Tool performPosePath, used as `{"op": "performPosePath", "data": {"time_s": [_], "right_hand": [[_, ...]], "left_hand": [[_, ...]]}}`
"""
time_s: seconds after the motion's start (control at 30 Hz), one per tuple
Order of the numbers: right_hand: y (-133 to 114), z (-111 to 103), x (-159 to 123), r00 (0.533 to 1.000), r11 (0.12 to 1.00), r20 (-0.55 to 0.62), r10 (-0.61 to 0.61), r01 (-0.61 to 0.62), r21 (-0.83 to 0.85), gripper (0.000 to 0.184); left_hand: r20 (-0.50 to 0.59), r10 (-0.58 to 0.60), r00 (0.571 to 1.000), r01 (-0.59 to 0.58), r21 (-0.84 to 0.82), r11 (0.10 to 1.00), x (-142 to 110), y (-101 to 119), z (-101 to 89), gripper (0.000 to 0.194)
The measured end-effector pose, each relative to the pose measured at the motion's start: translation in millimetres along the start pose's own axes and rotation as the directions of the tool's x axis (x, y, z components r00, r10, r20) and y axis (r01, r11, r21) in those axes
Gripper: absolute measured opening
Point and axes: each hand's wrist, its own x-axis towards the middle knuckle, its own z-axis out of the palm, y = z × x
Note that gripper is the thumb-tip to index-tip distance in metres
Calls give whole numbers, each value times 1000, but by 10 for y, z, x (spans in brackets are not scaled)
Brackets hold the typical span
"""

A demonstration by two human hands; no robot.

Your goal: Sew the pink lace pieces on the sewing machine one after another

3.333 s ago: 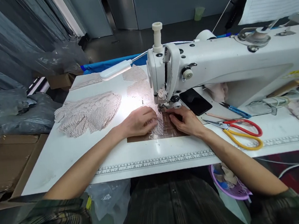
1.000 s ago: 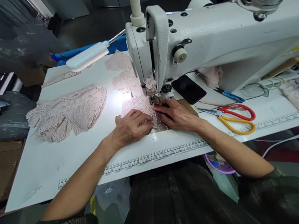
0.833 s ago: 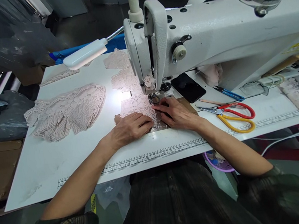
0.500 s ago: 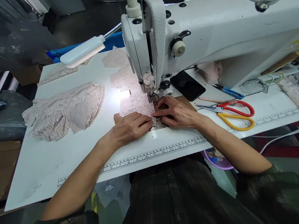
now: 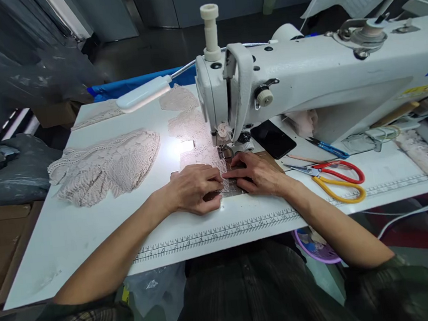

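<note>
A piece of pale pink lace (image 5: 203, 156) lies under the needle area of the white sewing machine (image 5: 220, 110). My left hand (image 5: 195, 188) is at the near end of the lace, its fingers bent and its thumb and fingertips closing on the edge. From the other side, my right hand (image 5: 257, 173) rests on the brown plate beside the presser foot (image 5: 225, 152). Its fingers are apart, and the index fingertip touches the lace's right edge. More of the lace trails away behind the machine head.
Stacked lace pieces (image 5: 108, 163) lie on the left of the white table (image 5: 74, 239). Right of my hands are a black phone (image 5: 273, 139), red-and-yellow-handled scissors (image 5: 339, 182) and blue thread snips (image 5: 328, 148). A lamp (image 5: 145, 93) overhangs the table; a printed ruler (image 5: 213, 234) runs along its front.
The view has tilted upward. My left hand has gone from lying flatter on the lace to an arched pose with bent fingers at its edge. My right hand stays nearly in place.
</note>
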Motion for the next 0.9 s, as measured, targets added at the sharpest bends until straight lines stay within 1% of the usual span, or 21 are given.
{"op": "performPosePath", "data": {"time_s": [0.1,0.23,0.33,0.43,0.53,0.67,0.83,0.9], "right_hand": [[3,9,3,1000,1000,8,3,-3,-8,33],[3,28,12,999,999,4,34,-33,-32,33],[-11,46,23,997,995,12,80,-79,-62,35],[-33,63,43,990,983,31,140,-135,-123,35],[-46,76,70,984,972,47,173,-163,-167,35],[-29,75,89,983,968,39,180,-170,-186,37],[-1,47,74,989,984,30,142,-138,-114,39],[-4,41,81,988,982,31,148,-144,-119,39]], "left_hand": [[-29,-28,999,28,14,1000,-28,23,24,18],[-34,-34,999,36,73,997,-38,32,31,18],[-22,-55,998,57,122,991,-24,41,39,20],[-14,-105,994,106,169,980,-15,72,61,22],[-13,-140,990,140,211,967,-22,105,85,24],[-26,-156,987,157,243,957,-36,113,103,28],[-32,-173,984,175,270,947,-33,93,116,33],[-36,-178,983,181,270,946,-28,88,120,33]]}}
